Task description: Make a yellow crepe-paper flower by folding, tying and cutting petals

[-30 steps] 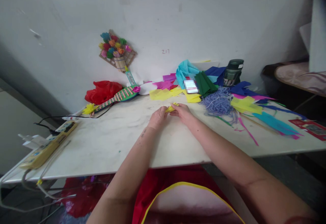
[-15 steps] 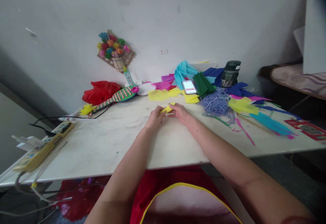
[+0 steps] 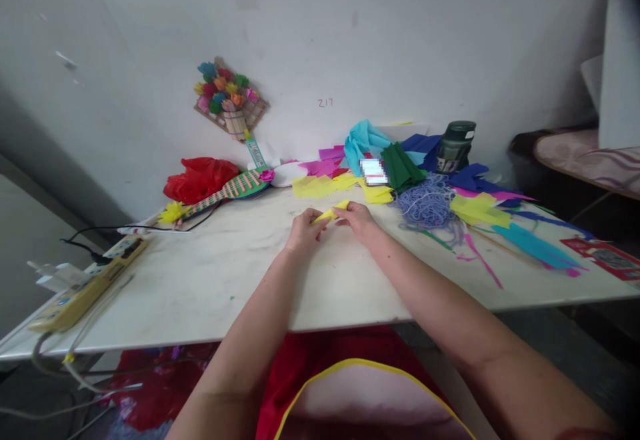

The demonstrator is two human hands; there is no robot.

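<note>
Between my two hands, a little above the middle of the white table, is a narrow folded strip of yellow crepe paper point(image 3: 331, 214). My left hand point(image 3: 305, 228) pinches its lower left end. At the upper right end, my right hand point(image 3: 358, 220) grips it between thumb and fingers. The strip slants upward to the right. Just behind my hands lie flat yellow paper sheets point(image 3: 315, 187). A tangle of purple yarn point(image 3: 425, 203) sits to the right of my right hand.
On the left are a power strip point(image 3: 90, 287), a red plastic bag point(image 3: 200, 179) and a green guitar-shaped craft point(image 3: 245, 185). Blue crepe paper point(image 3: 365, 139), a dark green folded sheet point(image 3: 400, 168), a phone point(image 3: 374, 172) and a dark bottle point(image 3: 456, 147) stand or lie behind. A paper-flower basket point(image 3: 234, 123) hangs on the wall.
My hands have spread slightly apart along the yellow strip, and more of it shows between them. The whole view has shifted a little; other things lie as before.
</note>
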